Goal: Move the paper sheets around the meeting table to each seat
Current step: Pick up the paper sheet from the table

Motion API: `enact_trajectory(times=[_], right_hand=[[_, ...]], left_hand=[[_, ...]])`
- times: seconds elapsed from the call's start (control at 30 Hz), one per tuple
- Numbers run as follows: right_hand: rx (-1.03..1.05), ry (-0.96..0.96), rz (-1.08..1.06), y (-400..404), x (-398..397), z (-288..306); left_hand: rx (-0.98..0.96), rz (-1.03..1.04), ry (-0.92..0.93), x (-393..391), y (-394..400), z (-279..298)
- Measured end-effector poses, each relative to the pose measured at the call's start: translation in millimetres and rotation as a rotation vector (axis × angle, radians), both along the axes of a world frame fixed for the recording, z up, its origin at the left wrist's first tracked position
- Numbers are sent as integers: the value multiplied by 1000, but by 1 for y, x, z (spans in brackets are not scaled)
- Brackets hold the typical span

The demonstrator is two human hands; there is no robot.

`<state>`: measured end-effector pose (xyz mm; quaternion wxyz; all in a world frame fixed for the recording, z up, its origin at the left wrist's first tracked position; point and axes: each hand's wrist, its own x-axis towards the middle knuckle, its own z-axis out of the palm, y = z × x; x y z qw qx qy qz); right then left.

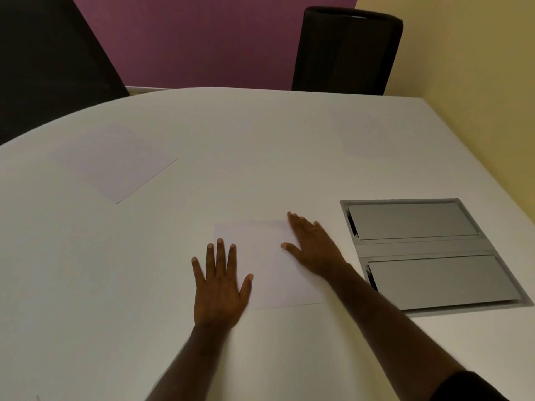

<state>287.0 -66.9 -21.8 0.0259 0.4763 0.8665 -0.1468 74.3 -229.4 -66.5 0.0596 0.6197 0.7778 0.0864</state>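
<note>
Both hands flat on centre sheet (266, 261), nothing pinched.
Left hand (221, 287), right hand (314, 247) splayed open; paper's thin, floppy, likely slides on worktop (231, 134): lift an edge.

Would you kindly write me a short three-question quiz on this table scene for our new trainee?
1. True or false: both hands lie flat on the near sheet.
2. How many sheets show on the table?
3. What lies right of the right hand? A) grey cable hatch B) laptop C) cup

Key:
1. True: the left hand covers its left edge, the right hand its right edge.
2. Three: the near sheet, the left sheet and the far right sheet by the chair.
3. A, the hatch.
</note>
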Motion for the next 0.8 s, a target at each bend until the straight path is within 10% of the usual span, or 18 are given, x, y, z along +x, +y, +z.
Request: enact_trajectory(times=[0.37,0.5,0.8], right_hand=[[-57,-38,-121,-21,7,27],[-335,267,-236,-27,18,61],[-201,221,-49,-74,40,138]], left_hand=[[9,-1,14,0,1,-4],[15,1,-7,-1,0,-3],[394,-41,-462,-13,-1,73]])
